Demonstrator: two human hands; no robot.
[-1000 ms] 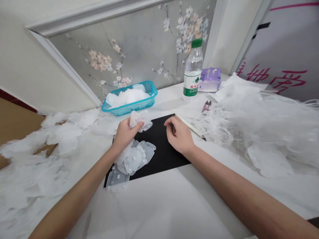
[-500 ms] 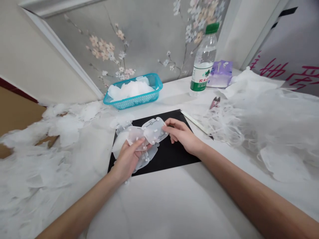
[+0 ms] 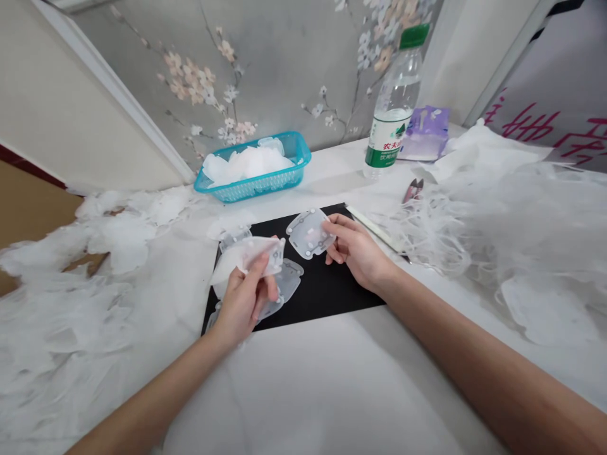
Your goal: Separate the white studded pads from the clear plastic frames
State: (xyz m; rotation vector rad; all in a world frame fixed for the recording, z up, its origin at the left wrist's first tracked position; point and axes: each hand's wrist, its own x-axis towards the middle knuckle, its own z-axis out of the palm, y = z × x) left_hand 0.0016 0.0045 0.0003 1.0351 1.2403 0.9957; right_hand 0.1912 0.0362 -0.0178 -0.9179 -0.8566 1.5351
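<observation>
My right hand (image 3: 358, 249) pinches the edge of a translucent plastic piece (image 3: 308, 235), a rounded flat shape with small white dots and dark marks along its sides. My left hand (image 3: 244, 294) is closed on a similar translucent piece (image 3: 275, 256) with a whitish sheet (image 3: 225, 264) beside it; how they join is partly hidden by the fingers. Beneath, more translucent pieces (image 3: 289, 278) lie on a black mat (image 3: 327, 287). Another small stack (image 3: 234, 236) rests at the mat's far left corner.
A blue basket (image 3: 256, 188) of white pieces stands at the back. To the right are a water bottle (image 3: 389, 136), a purple tissue pack (image 3: 427, 133), nippers (image 3: 413, 189), a pale craft knife (image 3: 377, 229) and a heap of white strips (image 3: 516, 215). White scraps (image 3: 57, 328) cover the left side.
The piece in my right hand has come apart from the one in my left and moved slightly right and up. The left-hand piece has tilted. The view has shifted a little.
</observation>
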